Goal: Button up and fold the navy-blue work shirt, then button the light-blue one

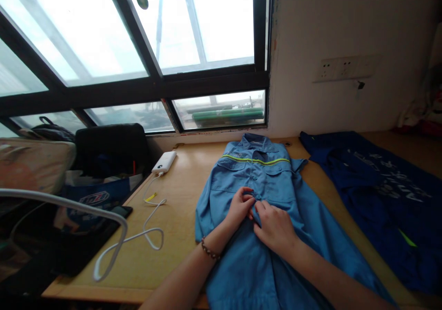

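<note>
A blue work jacket point(230, 186) lies front up on the wooden table, its collar toward the window and a yellow-green stripe across the chest. Both hands meet at its front opening, just below the chest pockets. My left hand point(241, 206), with a beaded bracelet at the wrist, pinches the front edge near a button. Close beside it, my right hand point(274, 225) has its fingers curled onto the same edge. Buttons show on the placket above the hands. The fingertips partly hide the cloth between them.
A white power bank point(165, 162) with a white cable point(152, 232) lies on the table point(179, 255) at left. A dark blue garment point(376, 186) with white lettering is spread at right. Bags and a black chair point(110, 144) stand beyond the left edge. The window is behind.
</note>
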{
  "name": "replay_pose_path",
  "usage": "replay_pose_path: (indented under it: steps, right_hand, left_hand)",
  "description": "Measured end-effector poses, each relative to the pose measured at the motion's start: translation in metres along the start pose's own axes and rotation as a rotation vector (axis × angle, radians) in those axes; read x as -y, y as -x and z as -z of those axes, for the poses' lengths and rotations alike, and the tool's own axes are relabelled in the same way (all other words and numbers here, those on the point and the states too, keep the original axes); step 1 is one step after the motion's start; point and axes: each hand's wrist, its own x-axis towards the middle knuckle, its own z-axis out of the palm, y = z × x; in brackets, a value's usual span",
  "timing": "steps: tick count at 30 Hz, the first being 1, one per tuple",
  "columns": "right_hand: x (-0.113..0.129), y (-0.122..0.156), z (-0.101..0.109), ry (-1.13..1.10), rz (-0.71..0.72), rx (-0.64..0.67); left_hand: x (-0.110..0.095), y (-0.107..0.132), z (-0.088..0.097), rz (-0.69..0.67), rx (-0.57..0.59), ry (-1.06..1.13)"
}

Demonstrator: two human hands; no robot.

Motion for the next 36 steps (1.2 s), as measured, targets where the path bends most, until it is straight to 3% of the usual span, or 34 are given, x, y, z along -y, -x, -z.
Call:
replay_pose_path:
  steps: [11, 19, 22, 27, 36]
  right_hand:
    - [-0.001, -0.001, 0.001, -0.201, -0.066, -0.003]
    - [-0.001, -0.006, -0.010, -0.452, -0.120, 0.137]
    - [0.003, -0.003, -0.012, -0.403, -0.131, 0.131]
    - [0.005, 0.001, -0.009, -0.225, -0.135, -0.097]
    - [-0.003, -0.004, -0.011, -0.387, -0.197, 0.038]
  left_hand:
    - [0.001, -0.001, 0.001, -0.019, 0.021, 0.020]
    - [0.000, -0.001, 0.002, -0.033, -0.027, 0.009]
    - [0.001, -0.002, 0.003, -0.028, -0.042, 0.016]
    - [0.003, -0.003, 0.003, -0.017, -0.011, 0.018]
    - [0.003, -0.003, 0.004, -0.059, -0.006, -0.019]
